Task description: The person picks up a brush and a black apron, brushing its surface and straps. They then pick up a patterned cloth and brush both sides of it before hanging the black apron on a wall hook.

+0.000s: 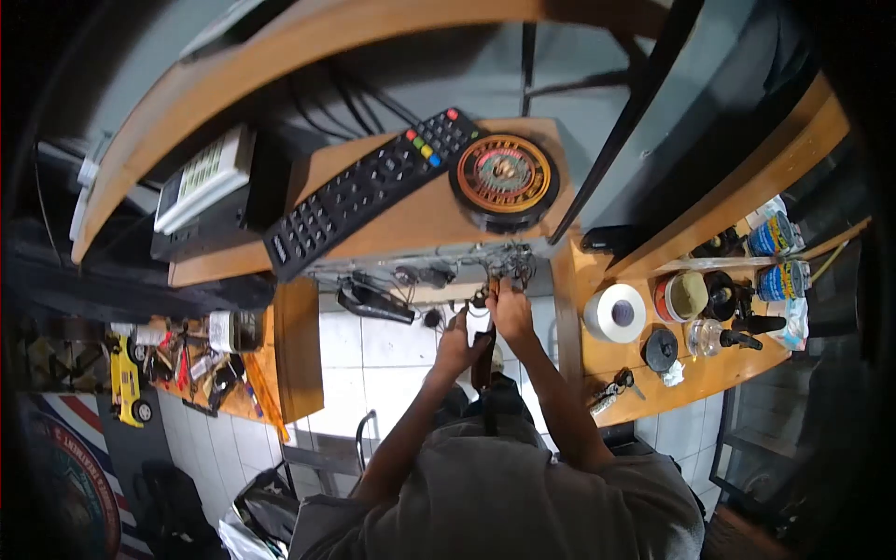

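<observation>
Fingers of the right hand (pixel 509 313) are set at the lower edge of a loose tangle of thin dark cables (pixel 519 265), and appear bent inward; whether a strand is pinched cannot be told. Fingers of the left hand (pixel 455 353) are held just to the left and nearer the body, partly curled, and whether anything is grasped there cannot be made out either.

Left of the fingers, a black, tapered appliance (pixel 371 301) is seen. Above them in the view, a long black remote control with coloured buttons (pixel 369 191) and a round black tin with an orange-and-gold lid (pixel 504 175) are carried by a brown wooden shelf (pixel 401 222).

A knot could be tightened, or a cable strained at its end, if one strand were tugged while crossed by others. The appliance could be dragged loose were it snagged by a pulled strand. The tin could be knocked by a sharp upward jerk.
</observation>
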Demonstrator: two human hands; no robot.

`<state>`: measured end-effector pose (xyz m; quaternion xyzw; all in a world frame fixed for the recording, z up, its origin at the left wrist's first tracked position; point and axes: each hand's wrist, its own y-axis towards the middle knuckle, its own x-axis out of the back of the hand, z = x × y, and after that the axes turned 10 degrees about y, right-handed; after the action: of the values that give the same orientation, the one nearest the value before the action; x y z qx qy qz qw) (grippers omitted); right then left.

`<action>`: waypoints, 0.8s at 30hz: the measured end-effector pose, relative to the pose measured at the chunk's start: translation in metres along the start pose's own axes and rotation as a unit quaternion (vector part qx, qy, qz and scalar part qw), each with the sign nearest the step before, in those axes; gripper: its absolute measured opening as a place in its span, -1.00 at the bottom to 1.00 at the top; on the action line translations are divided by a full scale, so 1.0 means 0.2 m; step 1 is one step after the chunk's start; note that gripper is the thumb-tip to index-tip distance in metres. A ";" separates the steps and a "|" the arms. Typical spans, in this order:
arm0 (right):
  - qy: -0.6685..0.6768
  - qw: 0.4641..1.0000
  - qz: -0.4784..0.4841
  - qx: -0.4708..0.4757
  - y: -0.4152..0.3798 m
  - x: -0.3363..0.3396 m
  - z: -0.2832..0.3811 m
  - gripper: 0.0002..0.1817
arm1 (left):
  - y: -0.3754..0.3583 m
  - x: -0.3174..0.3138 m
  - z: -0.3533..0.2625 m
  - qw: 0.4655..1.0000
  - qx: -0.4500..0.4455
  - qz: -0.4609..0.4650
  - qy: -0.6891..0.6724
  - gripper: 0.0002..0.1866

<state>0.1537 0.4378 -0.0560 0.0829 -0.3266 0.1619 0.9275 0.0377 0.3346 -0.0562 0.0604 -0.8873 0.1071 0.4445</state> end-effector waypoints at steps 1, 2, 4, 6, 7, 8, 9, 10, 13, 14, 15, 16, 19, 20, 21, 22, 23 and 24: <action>0.029 0.999 0.020 -0.022 -0.01 -0.02 -0.03 -0.68 | -0.02 -0.04 0.00 1.000 -0.012 -0.013 -0.010 -0.16; 0.025 0.999 0.023 -0.033 0.00 -0.01 -0.03 -0.69 | -0.03 -0.07 0.00 0.999 -0.027 -0.032 -0.018 -0.16; 0.020 0.998 0.026 -0.048 0.04 0.01 0.05 -0.69 | -0.03 -0.09 -0.02 0.999 -0.013 -0.001 -0.036 -0.17; 0.008 1.000 0.024 -0.001 0.07 -0.01 0.05 -0.71 | -0.03 -0.11 -0.04 0.997 -0.042 -0.062 -0.028 -0.22; 0.002 0.999 0.030 0.018 0.07 0.00 0.07 -0.71 | -0.04 -0.10 -0.05 0.997 -0.026 -0.067 -0.036 -0.28; -0.004 0.999 0.032 0.037 0.07 0.00 0.08 -0.70 | -0.04 -0.10 -0.06 0.996 -0.013 -0.073 -0.044 -0.33; -0.003 0.999 0.032 0.034 0.07 0.01 0.10 -0.68 | -0.02 -0.09 -0.06 0.995 -0.003 -0.080 -0.051 -0.38; -0.009 0.999 0.017 0.036 0.09 0.01 0.11 -0.68 | 0.01 -0.09 -0.04 0.995 -0.014 -0.086 -0.047 -0.44; -0.002 0.999 -0.009 0.037 0.02 0.00 0.15 -0.65 | -0.05 -0.05 -0.02 0.997 0.004 -0.056 -0.046 -0.67; -0.010 0.999 -0.006 0.035 -0.01 0.01 0.15 -0.66 | -0.07 -0.06 -0.01 0.998 -0.009 -0.054 -0.045 -0.68; -0.017 0.999 -0.003 0.034 -0.03 0.02 0.17 -0.66 | -0.08 -0.05 0.00 0.998 -0.021 -0.052 -0.043 -0.69; -0.024 0.999 -0.001 0.033 -0.05 0.03 0.19 -0.67 | -0.08 -0.03 0.00 0.997 -0.034 -0.051 -0.040 -0.70; 0.018 0.998 -0.001 0.060 -0.18 0.09 0.31 -0.73 | -0.17 -0.03 0.02 0.991 -0.028 -0.091 -0.091 -0.73; 0.033 0.997 0.002 0.072 -0.21 0.09 0.37 -0.74 | -0.18 -0.02 0.03 0.987 -0.024 -0.106 -0.118 -0.72; 0.056 0.993 0.000 0.101 -0.25 0.08 0.40 -0.75 | -0.23 0.01 0.02 0.983 -0.014 -0.119 -0.138 -0.68; 0.089 0.990 0.004 0.113 -0.30 0.05 0.44 -0.75 | -0.28 0.05 0.02 0.981 -0.006 -0.135 -0.136 -0.67; 0.122 0.985 0.011 0.125 -0.35 0.02 0.50 -0.75 | -0.34 0.10 0.03 0.979 0.005 -0.153 -0.135 -0.66; 0.155 0.978 0.020 0.138 -0.40 -0.02 0.55 -0.76 | -0.40 0.13 0.06 0.976 0.017 -0.173 -0.132 -0.65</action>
<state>0.1147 0.3327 0.0224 0.1776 -0.1545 0.2348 0.9431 0.0287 0.2535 -0.0307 0.2343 -0.9124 0.0342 0.3338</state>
